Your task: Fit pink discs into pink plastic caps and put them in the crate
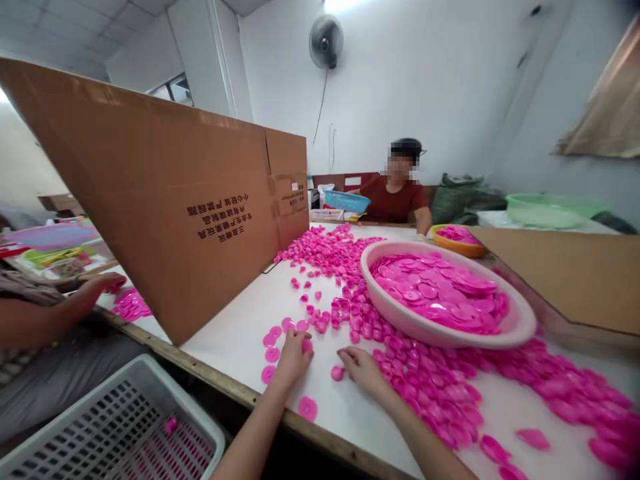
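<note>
My left hand (296, 357) is over the white table with its fingers bent round a small pink plastic piece (307, 346), partly hidden by them. Flat pink discs (269, 373) lie in a loose curve beside it, and one more disc (307, 408) rests near the table edge. My right hand (364, 368) hovers a little to the right, fingers stretched out and apart from the thumb, nothing visible in them. Just left of its fingertips sits a small pink cup-shaped piece (337, 373). A long heap of similar pink pieces (415, 373) spreads beyond my right hand.
A pale pink basin (523, 320) full of pink discs stands on the heap. Cardboard (225, 193) walls off the left. A grey basket (200, 417) sits below the table edge. Across the table is a person (403, 193) near a blue basket (347, 201); another person's arm (60, 303) shows at left.
</note>
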The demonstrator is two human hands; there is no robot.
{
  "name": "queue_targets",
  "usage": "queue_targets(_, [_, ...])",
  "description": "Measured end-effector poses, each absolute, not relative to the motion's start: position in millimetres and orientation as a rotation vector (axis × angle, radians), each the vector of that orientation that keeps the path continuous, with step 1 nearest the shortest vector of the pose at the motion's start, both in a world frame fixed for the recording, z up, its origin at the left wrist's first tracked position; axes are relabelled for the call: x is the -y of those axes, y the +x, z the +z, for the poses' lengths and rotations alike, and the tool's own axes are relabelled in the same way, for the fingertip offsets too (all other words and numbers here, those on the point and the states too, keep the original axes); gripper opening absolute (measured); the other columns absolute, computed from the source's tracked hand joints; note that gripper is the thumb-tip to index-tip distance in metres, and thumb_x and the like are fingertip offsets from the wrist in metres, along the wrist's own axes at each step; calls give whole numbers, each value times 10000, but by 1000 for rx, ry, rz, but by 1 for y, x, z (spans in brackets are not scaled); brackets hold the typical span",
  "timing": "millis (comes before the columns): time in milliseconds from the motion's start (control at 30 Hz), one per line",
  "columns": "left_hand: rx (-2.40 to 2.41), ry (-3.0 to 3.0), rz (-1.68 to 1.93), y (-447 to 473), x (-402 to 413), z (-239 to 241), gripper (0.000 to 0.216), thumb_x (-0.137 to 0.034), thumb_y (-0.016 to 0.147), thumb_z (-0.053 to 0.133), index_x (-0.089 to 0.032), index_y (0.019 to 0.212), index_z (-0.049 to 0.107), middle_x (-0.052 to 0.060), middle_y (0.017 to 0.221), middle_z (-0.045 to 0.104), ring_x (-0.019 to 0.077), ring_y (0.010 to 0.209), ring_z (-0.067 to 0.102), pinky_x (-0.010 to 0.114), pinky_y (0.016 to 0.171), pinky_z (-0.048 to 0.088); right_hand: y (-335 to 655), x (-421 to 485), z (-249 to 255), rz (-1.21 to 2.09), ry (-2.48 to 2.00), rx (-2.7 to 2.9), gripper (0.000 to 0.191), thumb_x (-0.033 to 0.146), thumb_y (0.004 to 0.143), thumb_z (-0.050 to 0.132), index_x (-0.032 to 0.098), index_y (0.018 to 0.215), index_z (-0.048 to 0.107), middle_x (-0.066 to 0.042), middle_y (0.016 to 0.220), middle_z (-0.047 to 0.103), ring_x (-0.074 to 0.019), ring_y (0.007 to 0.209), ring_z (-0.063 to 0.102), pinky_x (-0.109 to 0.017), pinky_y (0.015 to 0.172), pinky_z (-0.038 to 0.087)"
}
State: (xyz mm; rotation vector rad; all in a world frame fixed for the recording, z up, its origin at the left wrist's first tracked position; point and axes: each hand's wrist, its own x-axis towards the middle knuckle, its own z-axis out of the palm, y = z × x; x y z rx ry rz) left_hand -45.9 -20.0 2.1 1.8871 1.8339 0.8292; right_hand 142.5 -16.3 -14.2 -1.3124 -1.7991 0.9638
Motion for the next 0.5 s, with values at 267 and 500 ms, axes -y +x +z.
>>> queue_targets(267, [-1407, 1437, 997, -15, 28, 10, 375, -431, 706, 522, -149, 941, 602, 47, 775, 600, 116, 620, 556, 244, 580, 457, 147, 4, -11, 1395, -1344, 1554, 253, 261, 802, 391, 126, 880, 591, -12, 654, 562, -52, 397, 465, -170, 381, 337])
queue_targets(500, [-1568, 1627, 835, 1, 30, -4, 282, -386, 715, 501, -162, 823, 635, 40, 754, 637, 136, 671, 562, 236, 606, 426, 149, 6, -15, 1511, -1326, 1622, 204, 268, 763, 491, 124, 833, 617, 29, 473, 508, -55, 387, 433, -150, 369, 320])
